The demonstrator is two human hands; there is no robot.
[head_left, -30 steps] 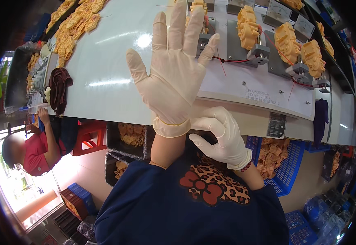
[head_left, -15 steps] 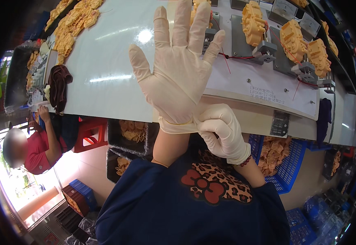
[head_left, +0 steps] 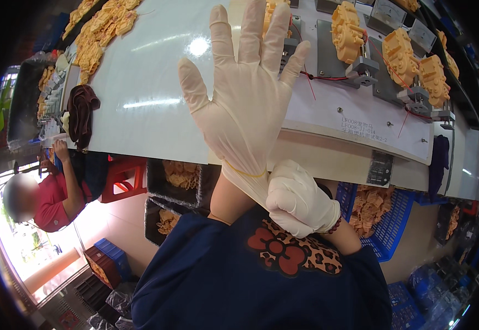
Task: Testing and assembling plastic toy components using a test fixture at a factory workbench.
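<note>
left hand [head_left: 245, 104] spread wide, fingers up, above white tabletop [head_left: 140, 99] | right hand [head_left: 300, 201] fisted on latex glove [head_left: 250, 176] cuff at left wrist | advice: pull cuff evenly toward forearm, keep fingers splayed, avoid tearing
</note>
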